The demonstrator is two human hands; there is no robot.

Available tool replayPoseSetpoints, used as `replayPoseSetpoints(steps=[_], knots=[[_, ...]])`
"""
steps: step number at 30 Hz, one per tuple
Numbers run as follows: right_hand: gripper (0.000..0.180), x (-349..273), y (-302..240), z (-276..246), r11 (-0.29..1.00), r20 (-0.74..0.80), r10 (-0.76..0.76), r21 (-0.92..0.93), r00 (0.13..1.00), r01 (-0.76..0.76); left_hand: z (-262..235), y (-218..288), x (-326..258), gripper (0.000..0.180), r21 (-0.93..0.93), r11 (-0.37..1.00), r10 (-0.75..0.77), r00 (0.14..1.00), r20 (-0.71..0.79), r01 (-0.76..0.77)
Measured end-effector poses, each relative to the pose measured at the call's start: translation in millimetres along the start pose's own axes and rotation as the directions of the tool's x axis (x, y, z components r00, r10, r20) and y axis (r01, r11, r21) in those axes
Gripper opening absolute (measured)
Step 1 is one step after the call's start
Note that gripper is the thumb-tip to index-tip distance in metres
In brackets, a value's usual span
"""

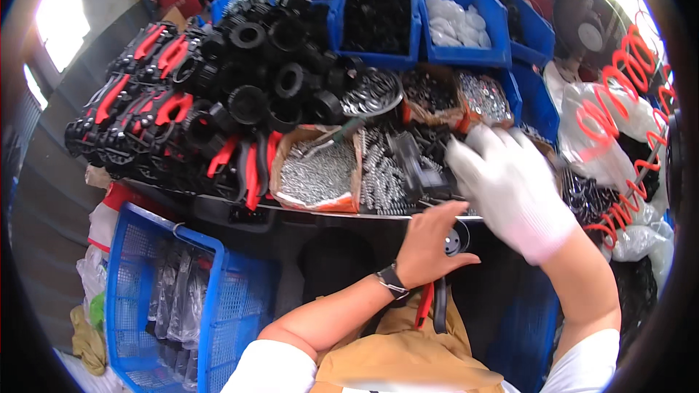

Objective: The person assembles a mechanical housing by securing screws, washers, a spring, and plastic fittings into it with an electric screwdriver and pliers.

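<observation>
My bare left hand [426, 246], a watch on its wrist, curves its thumb and fingers around the round head [454, 240] of a hand tool. Red and black handles [431, 306] of that tool point down toward my lap; the hand hides its middle. In a white glove, my right hand [510, 193] is over the table's right part, beside dark metal parts [422, 167] and small hardware. Motion smears its fingertips, so I cannot see whether they pinch anything. An open carton of small silvery pins [317, 178] stands left of it.
Black ring-shaped parts [247, 105] and red-and-black tools [138, 113] are piled at left. Blue bins [466, 54] line the back. A blue basket [211, 306] with bagged items stands lower left. At right hangs a red coiled hose [611, 102] near plastic bags.
</observation>
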State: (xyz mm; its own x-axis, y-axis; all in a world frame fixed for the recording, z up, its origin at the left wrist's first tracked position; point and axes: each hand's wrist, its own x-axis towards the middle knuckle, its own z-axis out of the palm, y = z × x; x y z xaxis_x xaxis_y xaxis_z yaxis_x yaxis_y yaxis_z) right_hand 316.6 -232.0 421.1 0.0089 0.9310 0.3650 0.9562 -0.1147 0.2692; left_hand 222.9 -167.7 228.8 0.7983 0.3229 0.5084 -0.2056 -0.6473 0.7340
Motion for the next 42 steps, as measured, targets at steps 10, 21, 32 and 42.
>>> replayPoseSetpoints(steps=[10,21,32,42], knots=[[0.046,98.6,130.6,187.1,0.976,0.276,0.179,0.073,0.944,-0.207,28.4,8.7,-1.8,0.060,-0.022,0.997,0.065,0.994,-0.089,-0.067],[0.019,-185.2,-22.6,179.0,0.740,0.850,0.374,-0.032,0.371,-0.672,30.1,-1.7,-2.3,0.066,-0.064,0.982,0.165,0.969,-0.182,-0.179],[0.037,-224.1,-51.3,290.7,0.590,0.659,0.037,0.592,0.751,-0.549,32.9,-0.1,-1.9,0.047,-0.032,0.995,0.090,0.976,-0.197,-0.098],[0.018,-83.8,80.4,73.3,0.855,0.041,0.394,0.350,0.918,-0.383,-77.0,21.2,175.3,0.037,0.312,0.857,0.505,0.790,-0.347,-0.411]])
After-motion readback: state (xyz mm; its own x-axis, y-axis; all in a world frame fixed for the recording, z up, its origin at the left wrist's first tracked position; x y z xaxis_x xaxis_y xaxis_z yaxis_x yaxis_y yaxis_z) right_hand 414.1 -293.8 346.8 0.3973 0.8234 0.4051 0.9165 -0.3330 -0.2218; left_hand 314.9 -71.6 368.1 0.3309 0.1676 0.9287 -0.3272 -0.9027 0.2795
